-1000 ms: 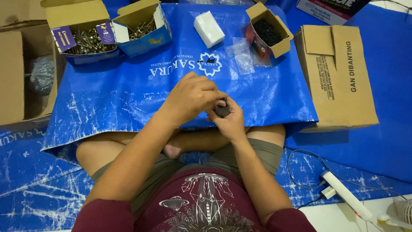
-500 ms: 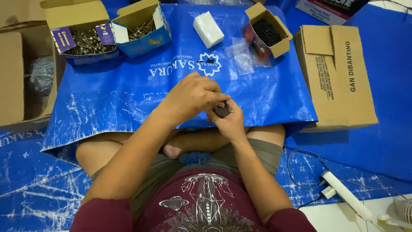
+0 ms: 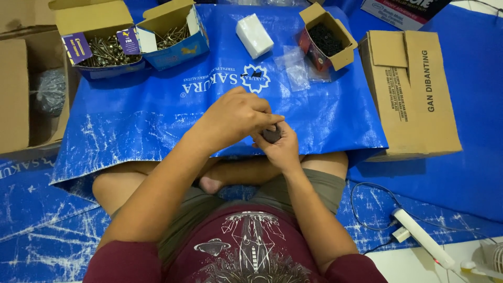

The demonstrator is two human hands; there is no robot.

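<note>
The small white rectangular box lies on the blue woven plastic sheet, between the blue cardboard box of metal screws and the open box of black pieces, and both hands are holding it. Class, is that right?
Not quite. The head view shows the small white rectangular box lying untouched; both hands, left hand and right hand, hold a small dark round piece instead.

Even, bright light from overhead; my hands (image 3: 246,123) cast only a soft shadow toward six o'clock. The blue tarp (image 3: 157,115) shows mild sheen. Sharp focus, edges slightly bowed.
</note>
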